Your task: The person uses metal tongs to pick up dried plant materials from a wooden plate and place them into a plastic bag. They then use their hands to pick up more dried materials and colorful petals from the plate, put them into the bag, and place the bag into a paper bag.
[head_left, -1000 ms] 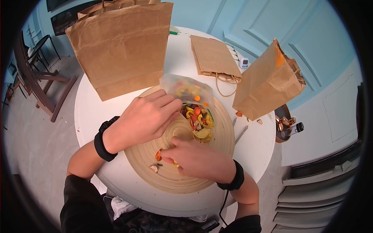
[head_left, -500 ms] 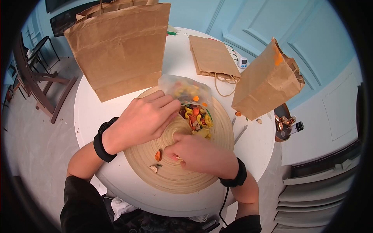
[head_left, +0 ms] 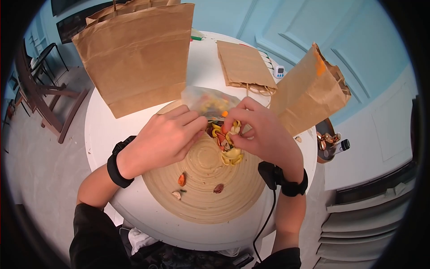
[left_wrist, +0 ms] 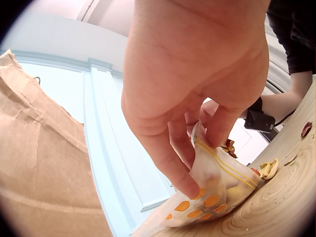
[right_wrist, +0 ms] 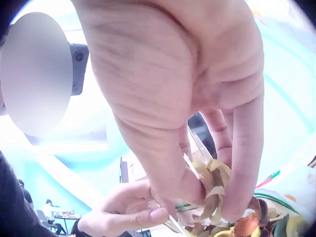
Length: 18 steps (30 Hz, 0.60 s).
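A translucent zip bag (head_left: 208, 99) with orange dots lies on a round ridged wooden board (head_left: 206, 210), its mouth toward me. Yellow, red and dark dried potpourri pieces (head_left: 231, 154) fill and spill from the opening. My left hand (head_left: 163, 140) pinches the bag's edge by the yellow zip strip (left_wrist: 224, 165). Over the mouth, my right hand (head_left: 268, 132) holds a pale yellow dried piece (right_wrist: 216, 185) between thumb and fingers. Nearer me on the board lie an orange-red piece (head_left: 182, 180), a cream piece (head_left: 177, 195) and a dark red piece (head_left: 218, 188).
A large paper bag (head_left: 139, 62) stands at the back left of the white table (head_left: 101, 134). Behind the board lies a flat paper bag (head_left: 246, 65), with a small timer (head_left: 279, 71) beside it. Another paper bag (head_left: 304, 94) leans at the right.
My right hand has risen from the near part of the board to the bag's mouth, bringing the pale yellow piece. The dark red piece now shows. My left hand has stayed at the bag's edge.
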Each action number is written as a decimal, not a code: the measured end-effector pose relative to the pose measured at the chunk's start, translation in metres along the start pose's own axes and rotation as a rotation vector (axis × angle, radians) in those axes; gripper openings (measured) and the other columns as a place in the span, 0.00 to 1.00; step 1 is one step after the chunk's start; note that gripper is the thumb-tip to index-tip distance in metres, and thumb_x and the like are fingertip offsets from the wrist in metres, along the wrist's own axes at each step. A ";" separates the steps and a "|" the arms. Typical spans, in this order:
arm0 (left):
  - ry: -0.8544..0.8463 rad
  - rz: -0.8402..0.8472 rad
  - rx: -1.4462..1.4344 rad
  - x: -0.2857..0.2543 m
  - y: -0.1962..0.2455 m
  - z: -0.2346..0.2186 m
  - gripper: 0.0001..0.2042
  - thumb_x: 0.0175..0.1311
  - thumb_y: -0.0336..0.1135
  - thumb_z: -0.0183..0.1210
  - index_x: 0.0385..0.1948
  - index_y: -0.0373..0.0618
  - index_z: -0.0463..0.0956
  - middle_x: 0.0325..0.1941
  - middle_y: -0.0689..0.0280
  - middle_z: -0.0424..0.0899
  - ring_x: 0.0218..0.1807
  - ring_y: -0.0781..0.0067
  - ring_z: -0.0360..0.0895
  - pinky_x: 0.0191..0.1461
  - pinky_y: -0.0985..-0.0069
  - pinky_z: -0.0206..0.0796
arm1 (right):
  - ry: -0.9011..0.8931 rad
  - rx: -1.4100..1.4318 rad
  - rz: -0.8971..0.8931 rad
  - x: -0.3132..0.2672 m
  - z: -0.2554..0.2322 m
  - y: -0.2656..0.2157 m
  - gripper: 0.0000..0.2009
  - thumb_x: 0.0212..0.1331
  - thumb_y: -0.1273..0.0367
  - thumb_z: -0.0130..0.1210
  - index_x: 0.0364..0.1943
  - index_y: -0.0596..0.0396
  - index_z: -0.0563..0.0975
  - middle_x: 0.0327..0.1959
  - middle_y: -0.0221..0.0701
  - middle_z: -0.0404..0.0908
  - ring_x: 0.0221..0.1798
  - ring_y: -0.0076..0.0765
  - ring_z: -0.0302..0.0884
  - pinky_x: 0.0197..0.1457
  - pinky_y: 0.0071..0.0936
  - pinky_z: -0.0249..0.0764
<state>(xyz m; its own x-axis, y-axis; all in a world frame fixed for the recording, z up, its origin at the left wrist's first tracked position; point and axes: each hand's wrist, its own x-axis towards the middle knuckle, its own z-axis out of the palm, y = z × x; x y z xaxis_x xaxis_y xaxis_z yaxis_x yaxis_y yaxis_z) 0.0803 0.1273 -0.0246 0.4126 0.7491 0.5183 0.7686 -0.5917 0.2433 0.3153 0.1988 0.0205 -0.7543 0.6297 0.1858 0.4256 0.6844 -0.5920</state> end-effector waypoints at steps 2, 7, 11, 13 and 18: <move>-0.005 -0.004 0.001 0.000 0.000 0.000 0.05 0.65 0.30 0.63 0.36 0.45 0.75 0.34 0.64 0.77 0.40 0.59 0.77 0.36 0.64 0.72 | 0.045 0.054 -0.018 0.005 0.005 0.002 0.09 0.54 0.77 0.63 0.37 0.52 0.78 0.38 0.32 0.71 0.31 0.32 0.78 0.36 0.29 0.75; -0.008 -0.002 -0.014 -0.001 -0.001 0.000 0.05 0.65 0.30 0.63 0.36 0.45 0.75 0.34 0.64 0.77 0.41 0.59 0.77 0.37 0.64 0.73 | 0.053 0.074 0.020 0.013 0.008 0.007 0.08 0.59 0.75 0.65 0.41 0.53 0.80 0.42 0.28 0.76 0.43 0.28 0.79 0.43 0.25 0.88; -0.018 -0.009 -0.015 -0.001 0.000 0.000 0.05 0.65 0.30 0.63 0.36 0.45 0.75 0.35 0.64 0.77 0.42 0.58 0.77 0.37 0.64 0.73 | 0.059 0.095 0.027 0.013 0.005 0.011 0.07 0.60 0.76 0.64 0.41 0.54 0.79 0.44 0.28 0.78 0.44 0.28 0.81 0.47 0.28 0.89; -0.021 -0.009 -0.019 -0.001 0.000 0.000 0.05 0.65 0.30 0.63 0.36 0.44 0.75 0.35 0.64 0.77 0.42 0.58 0.77 0.38 0.64 0.73 | 0.028 0.086 0.042 0.013 0.004 0.011 0.08 0.60 0.77 0.64 0.42 0.55 0.79 0.44 0.28 0.79 0.45 0.28 0.82 0.49 0.28 0.88; -0.015 -0.005 -0.035 0.000 0.000 0.000 0.05 0.65 0.29 0.63 0.36 0.44 0.75 0.35 0.63 0.77 0.42 0.58 0.77 0.39 0.63 0.73 | 0.012 0.072 0.025 0.013 0.005 0.013 0.08 0.59 0.78 0.63 0.42 0.55 0.81 0.44 0.28 0.81 0.45 0.29 0.84 0.53 0.27 0.87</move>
<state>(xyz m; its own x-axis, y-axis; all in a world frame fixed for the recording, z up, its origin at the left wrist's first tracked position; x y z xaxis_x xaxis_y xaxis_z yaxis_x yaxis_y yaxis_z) 0.0798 0.1270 -0.0248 0.4159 0.7565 0.5047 0.7534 -0.5975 0.2747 0.3082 0.2140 0.0117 -0.7373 0.6513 0.1794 0.4071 0.6403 -0.6513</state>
